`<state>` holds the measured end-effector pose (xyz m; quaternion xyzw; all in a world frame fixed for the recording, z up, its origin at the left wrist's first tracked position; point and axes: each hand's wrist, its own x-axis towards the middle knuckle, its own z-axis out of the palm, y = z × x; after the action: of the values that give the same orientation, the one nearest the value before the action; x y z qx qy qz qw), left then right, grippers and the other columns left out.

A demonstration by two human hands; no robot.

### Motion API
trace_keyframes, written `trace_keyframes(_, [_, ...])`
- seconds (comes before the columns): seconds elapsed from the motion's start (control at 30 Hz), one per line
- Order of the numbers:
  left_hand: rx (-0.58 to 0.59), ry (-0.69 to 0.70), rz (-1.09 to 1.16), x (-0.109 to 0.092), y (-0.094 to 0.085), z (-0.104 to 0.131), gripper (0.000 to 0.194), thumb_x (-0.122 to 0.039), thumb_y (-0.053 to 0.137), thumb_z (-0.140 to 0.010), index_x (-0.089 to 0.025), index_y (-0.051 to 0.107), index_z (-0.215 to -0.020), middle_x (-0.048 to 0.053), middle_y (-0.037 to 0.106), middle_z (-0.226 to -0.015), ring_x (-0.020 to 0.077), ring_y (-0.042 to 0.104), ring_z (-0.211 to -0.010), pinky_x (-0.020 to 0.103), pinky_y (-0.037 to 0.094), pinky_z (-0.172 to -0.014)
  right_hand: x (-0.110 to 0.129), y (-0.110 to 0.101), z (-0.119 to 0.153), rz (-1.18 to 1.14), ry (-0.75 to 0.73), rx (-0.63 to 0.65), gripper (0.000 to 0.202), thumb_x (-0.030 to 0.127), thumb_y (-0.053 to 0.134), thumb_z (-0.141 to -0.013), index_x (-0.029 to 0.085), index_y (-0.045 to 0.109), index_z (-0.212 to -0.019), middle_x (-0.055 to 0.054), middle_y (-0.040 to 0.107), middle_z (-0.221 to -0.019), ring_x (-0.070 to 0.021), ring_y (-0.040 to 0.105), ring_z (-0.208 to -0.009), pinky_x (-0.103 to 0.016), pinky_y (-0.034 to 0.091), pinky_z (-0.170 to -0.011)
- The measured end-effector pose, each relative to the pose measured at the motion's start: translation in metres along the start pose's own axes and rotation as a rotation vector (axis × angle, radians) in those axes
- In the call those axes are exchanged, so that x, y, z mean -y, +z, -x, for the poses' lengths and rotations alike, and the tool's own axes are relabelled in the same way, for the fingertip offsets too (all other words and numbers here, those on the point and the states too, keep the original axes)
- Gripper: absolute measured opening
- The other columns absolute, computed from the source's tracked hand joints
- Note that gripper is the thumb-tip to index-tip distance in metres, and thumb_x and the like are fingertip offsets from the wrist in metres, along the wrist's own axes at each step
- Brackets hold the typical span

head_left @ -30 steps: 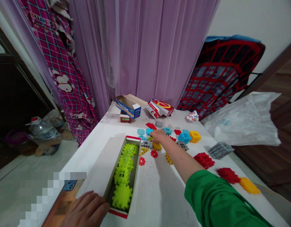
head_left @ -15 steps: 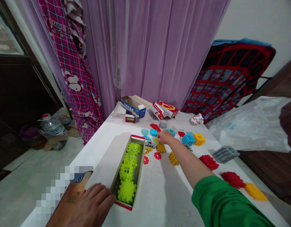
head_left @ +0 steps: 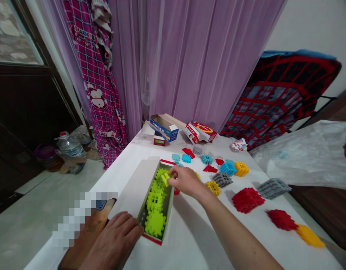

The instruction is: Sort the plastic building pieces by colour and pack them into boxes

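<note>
My right hand (head_left: 186, 180) pinches a small lime-green toy block (head_left: 165, 179) over the far end of an open cardboard box (head_left: 170, 210). Inside the box, several lime-green gear-edged building blocks (head_left: 155, 200) lie in a row. At the box's near left corner, my left hand (head_left: 119, 236) has its fingers bent together against the edge and the folded-out white lid (head_left: 136, 183); its thumb is hard to make out. Beside that hand lies a phone (head_left: 91, 232) with a brown back. Red pieces (head_left: 177, 191) show partly behind the box and right hand.
Stacks of red (head_left: 248, 200), grey (head_left: 274, 188), blue (head_left: 228, 168) and yellow blocks (head_left: 241, 169) stand on the right of the white table. Behind are an open blue box (head_left: 164, 129) and a red-and-white box (head_left: 201, 132). A plastic bag (head_left: 307, 153) hangs at the right edge.
My right hand has come back from the scattered pieces toward me and left, bringing a lime-green block over the box. My left hand stays at the box corner. The view has shifted slightly.
</note>
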<state>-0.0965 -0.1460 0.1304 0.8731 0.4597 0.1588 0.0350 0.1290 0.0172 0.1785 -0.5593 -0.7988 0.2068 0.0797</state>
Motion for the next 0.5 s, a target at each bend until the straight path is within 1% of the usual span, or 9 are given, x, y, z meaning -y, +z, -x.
trace_keyframes(0.1, [-0.016, 0.007, -0.004, -0.001, 0.001, 0.001, 0.025, -0.003, 0.055, -0.083, -0.025, 0.057, -0.094, -0.003, 0.065, -0.09, 0.0174, 0.055, -0.084, 0.03, 0.038, -0.081, 0.021, 0.015, 0.009, 0.094, 0.007, 0.055, 0.027, 0.032, 0.059, -0.077, 0.025, 0.069, -0.101, -0.002, 0.076, -0.092, -0.0212, 0.067, -0.091, -0.029, 0.044, -0.074])
trace_keyframes(0.2, [-0.034, -0.002, -0.008, -0.002, 0.001, 0.0, 0.025, -0.002, 0.054, -0.083, -0.025, 0.057, -0.092, -0.002, 0.065, -0.088, 0.0173, 0.055, -0.084, 0.03, 0.039, -0.079, 0.032, 0.025, 0.012, 0.157, 0.019, 0.081, 0.029, 0.033, 0.057, -0.079, 0.026, 0.068, -0.105, -0.004, 0.076, -0.098, -0.0236, 0.067, -0.096, -0.031, 0.045, -0.077])
trace_keyframes(0.27, [-0.046, -0.002, -0.017, -0.003, 0.001, 0.0, 0.022, -0.003, 0.056, -0.083, -0.024, 0.057, -0.09, -0.002, 0.064, -0.085, 0.0172, 0.055, -0.081, 0.03, 0.04, -0.076, 0.038, 0.027, 0.014, 0.194, 0.013, 0.093, 0.03, 0.033, 0.055, -0.08, 0.024, 0.069, -0.105, -0.007, 0.075, -0.1, -0.0254, 0.067, -0.097, -0.032, 0.046, -0.076])
trace_keyframes(0.33, [-0.056, 0.004, -0.027, -0.003, 0.002, 0.0, 0.02, -0.006, 0.056, -0.084, -0.024, 0.058, -0.09, -0.002, 0.065, -0.085, 0.0169, 0.056, -0.081, 0.029, 0.041, -0.076, 0.042, 0.024, 0.018, 0.22, 0.007, 0.079, 0.029, 0.034, 0.052, -0.083, 0.023, 0.07, -0.103, -0.009, 0.076, -0.099, -0.0263, 0.068, -0.096, -0.032, 0.045, -0.074])
trace_keyframes(0.4, [-0.073, 0.008, -0.031, -0.002, 0.003, 0.003, 0.018, -0.009, 0.054, -0.087, -0.025, 0.059, -0.094, -0.002, 0.066, -0.09, 0.0162, 0.058, -0.083, 0.028, 0.043, -0.076, 0.041, 0.015, 0.022, 0.225, 0.019, 0.042, 0.028, 0.035, 0.048, -0.087, 0.024, 0.072, -0.098, -0.009, 0.076, -0.098, -0.0254, 0.068, -0.093, -0.031, 0.044, -0.072])
trace_keyframes(0.47, [-0.129, -0.004, -0.053, -0.002, 0.003, 0.007, 0.019, -0.013, 0.049, -0.091, -0.026, 0.061, -0.098, -0.002, 0.068, -0.095, 0.0154, 0.061, -0.085, 0.026, 0.045, -0.076, 0.031, 0.002, 0.026, 0.208, 0.061, -0.026, 0.028, 0.032, 0.046, -0.088, 0.025, 0.073, -0.093, -0.007, 0.076, -0.096, -0.0234, 0.068, -0.091, -0.029, 0.042, -0.071])
trace_keyframes(0.5, [-0.169, -0.017, -0.076, -0.002, 0.002, 0.009, 0.018, -0.017, 0.047, -0.093, -0.027, 0.062, -0.099, -0.001, 0.069, -0.097, 0.0152, 0.062, -0.086, 0.026, 0.047, -0.076, 0.022, -0.004, 0.026, 0.19, 0.085, -0.063, 0.028, 0.031, 0.046, -0.088, 0.025, 0.073, -0.092, -0.006, 0.076, -0.095, -0.0223, 0.067, -0.09, -0.029, 0.042, -0.07])
